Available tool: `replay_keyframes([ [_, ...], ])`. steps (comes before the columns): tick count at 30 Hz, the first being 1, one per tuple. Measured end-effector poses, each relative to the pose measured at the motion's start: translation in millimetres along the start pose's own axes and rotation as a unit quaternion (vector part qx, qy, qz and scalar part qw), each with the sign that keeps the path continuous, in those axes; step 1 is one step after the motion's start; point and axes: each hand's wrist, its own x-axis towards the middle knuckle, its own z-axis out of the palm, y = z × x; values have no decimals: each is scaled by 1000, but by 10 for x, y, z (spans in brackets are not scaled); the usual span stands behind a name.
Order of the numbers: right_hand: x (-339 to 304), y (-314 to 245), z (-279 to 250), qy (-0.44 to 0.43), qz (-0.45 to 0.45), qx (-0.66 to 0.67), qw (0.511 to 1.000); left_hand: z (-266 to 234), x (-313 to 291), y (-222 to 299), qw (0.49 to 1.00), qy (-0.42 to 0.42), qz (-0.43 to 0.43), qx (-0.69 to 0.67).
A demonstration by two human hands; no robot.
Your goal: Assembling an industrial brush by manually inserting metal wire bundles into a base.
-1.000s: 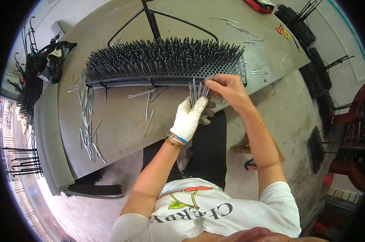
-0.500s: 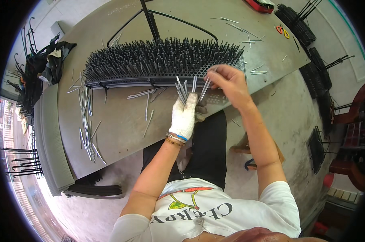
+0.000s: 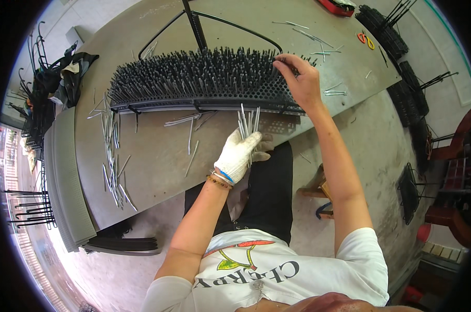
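A white knitted glove covers my left hand (image 3: 236,154), which is closed round a bundle of thin silvery metal rods (image 3: 249,125) pointing up in front of the rack. The long black perforated rack (image 3: 188,103) is densely packed with upright dark rods (image 3: 199,70); bare holes show toward its right end. At that end my bare right hand (image 3: 304,86) reaches over the rack, fingertips pinched together by the upright rods. What the pinch holds, if anything, is too small to make out.
Loose silvery rods (image 3: 110,143) lie in a pile on the left of the grey table (image 3: 152,171), with more scattered at the right. Orange and yellow scissors (image 3: 369,41) lie at the far right. A stack of grey perforated panels (image 3: 63,177) stands against the table's left edge.
My right hand has moved up and away from the rods in my left hand to the back of the rack's right end. The left hand has turned slightly and its rods sit closer together.
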Motion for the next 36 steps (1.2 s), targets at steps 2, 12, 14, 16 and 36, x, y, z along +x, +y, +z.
replay_keyframes([
  [2,30,-9,27,-27,-41,-40,998,4,-4,2,1000,-2,-13,5],
  [12,5,18,42,-27,-98,-63,993,19,-23,44,1000,-10,-7,27],
  [14,2,-2,37,-16,-151,-88,984,33,-21,47,1000,1,-4,18],
  [16,-23,-3,42,-5,-126,-80,989,42,6,33,1000,15,9,-24],
  [36,1,-12,36,1,-167,-141,976,90,41,24,1000,-8,-6,23],
])
